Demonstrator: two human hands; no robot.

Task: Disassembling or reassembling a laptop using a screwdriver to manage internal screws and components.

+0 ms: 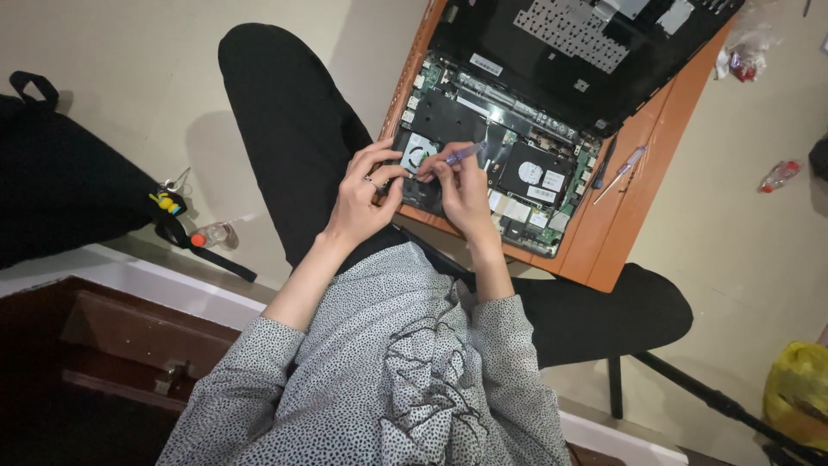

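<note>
Your blouse (388,371), grey with small black dots, fills the near part of the view, and both sleeves reach forward from it. Past the blouse your legs in black trousers (285,121) spread to the left and to the right under a low orange table (634,207).

On this table lies an opened laptop (509,147), its bottom cover off, so the green board and the black parts inside show. Its round fan (420,155) sits at the left near corner of the open body, and a dark square drive (536,177) with white labels sits to the right of it.

Your left hand (366,194) rests on the near left edge of the laptop, just beside the fan. Its fingers are curled and close together, the tips touching the frame near the fan; a ring is on one finger. I cannot tell if they grip something small.

Your right hand (461,190) is just to the right of the left one, almost touching it. Its fingers are pinched narrow around a thin purple screwdriver (461,155), which points left and down toward the fan area.

A second screwdriver (619,175) lies on the table at the right side of the laptop, apart from both hands.

On the floor at the left lies a black bag (60,181) with a small yellow charm (164,203). At the far right corner of the view a yellow bag (798,393) sits near on the floor.
</note>
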